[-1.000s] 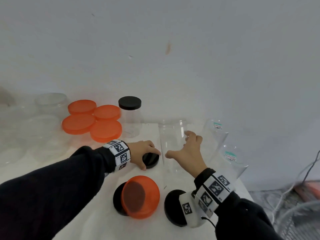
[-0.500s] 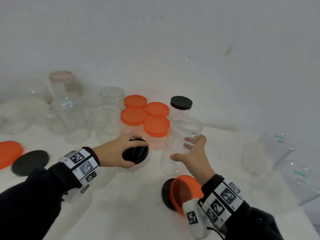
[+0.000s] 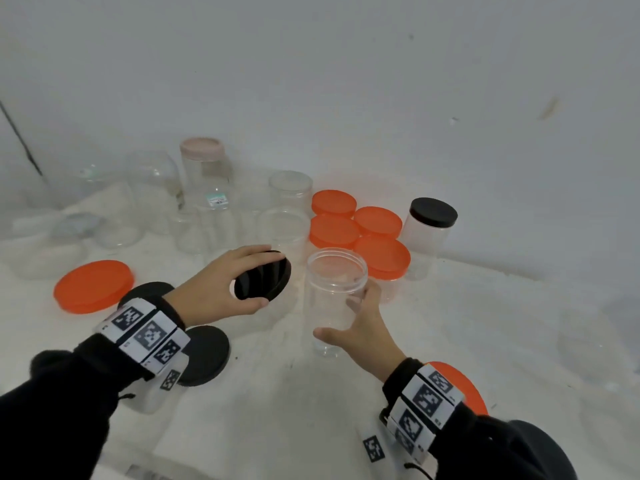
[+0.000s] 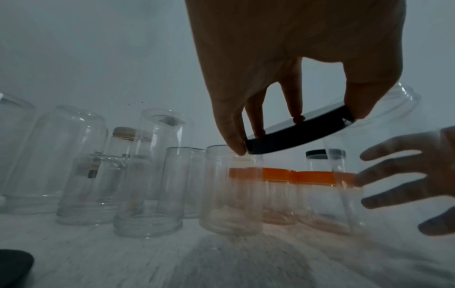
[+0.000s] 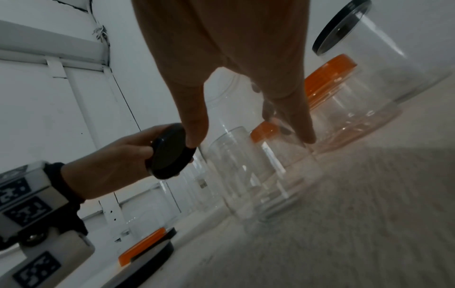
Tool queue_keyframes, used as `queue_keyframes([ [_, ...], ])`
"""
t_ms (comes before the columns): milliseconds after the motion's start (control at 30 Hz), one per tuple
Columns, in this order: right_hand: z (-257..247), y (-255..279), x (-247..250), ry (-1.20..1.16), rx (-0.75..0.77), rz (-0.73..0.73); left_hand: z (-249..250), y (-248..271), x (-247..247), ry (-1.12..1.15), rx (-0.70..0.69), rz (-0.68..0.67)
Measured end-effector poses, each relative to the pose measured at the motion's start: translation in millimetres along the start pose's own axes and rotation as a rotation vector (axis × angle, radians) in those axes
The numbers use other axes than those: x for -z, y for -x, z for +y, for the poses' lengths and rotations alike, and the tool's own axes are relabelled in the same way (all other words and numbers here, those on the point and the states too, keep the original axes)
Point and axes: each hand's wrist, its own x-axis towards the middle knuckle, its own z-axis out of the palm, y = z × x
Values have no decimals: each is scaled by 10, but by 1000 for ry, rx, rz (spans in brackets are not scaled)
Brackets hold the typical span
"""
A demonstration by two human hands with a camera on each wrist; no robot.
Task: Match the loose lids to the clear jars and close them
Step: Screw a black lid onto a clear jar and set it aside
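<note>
Gripping a black lid (image 3: 262,275) by its rim, tilted above the white table (image 3: 485,341), our left hand (image 3: 214,289) holds it beside the open clear jar (image 3: 334,299) around which our right hand (image 3: 363,327) curls.

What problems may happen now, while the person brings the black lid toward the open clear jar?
1. The left hand pinches the black lid only at its edge, tilted and beside the mouth; it may seat crooked or slip.
2. The right hand wraps the open jar loosely low on its wall, so pressing on the lid might tip the light jar.
3. The orange-lidded jars stand close behind; a tipping jar might knock them.
</note>
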Motion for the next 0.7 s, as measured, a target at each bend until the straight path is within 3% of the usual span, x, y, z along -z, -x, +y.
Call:
queue_keyframes([
  [300,-47,-85,-305,38,11,-117,74,18,225,110,-102,205],
  [700,-33,-154,-462,43,45,-143,328,-100,111,-85,-282,69],
])
